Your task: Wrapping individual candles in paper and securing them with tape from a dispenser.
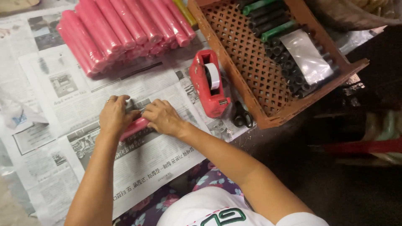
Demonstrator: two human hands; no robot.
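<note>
Both of my hands are down on the newspaper sheets (pixel 138 163) that cover the work surface, meeting over a single pink wrapped roll (pixel 135 127) that lies tilted across the print. My left hand (pixel 114 115) curls over the roll's upper-left part, fingers bent and pressed down on it, with a ring showing on one finger; my right hand (pixel 164 117) is folded over its right end, knuckles raised and fingertips tucked against the wrapping. So each hand is closed onto that roll, and only a short pink stretch of it shows between and below them. I cannot tell what the grey bit just above the fingers is. Farther from me, near the top of the view, a stack of pink wrapped rolls (pixel 121 31) lies side by side in rows, well apart from my hands. Just to the right of my right hand stands a red tape dispenser (pixel 208 83) with a white roll of tape seated in it. Black-handled scissors (pixel 242 115) lie just beside the dispenser's near end, close against the corner of an orange-brown lattice crate (pixel 251 62). Inside the crate I see dark and green rolls (pixel 272 21) along the far side, with a clear plastic bag (pixel 305 54) resting on top of them.
</note>
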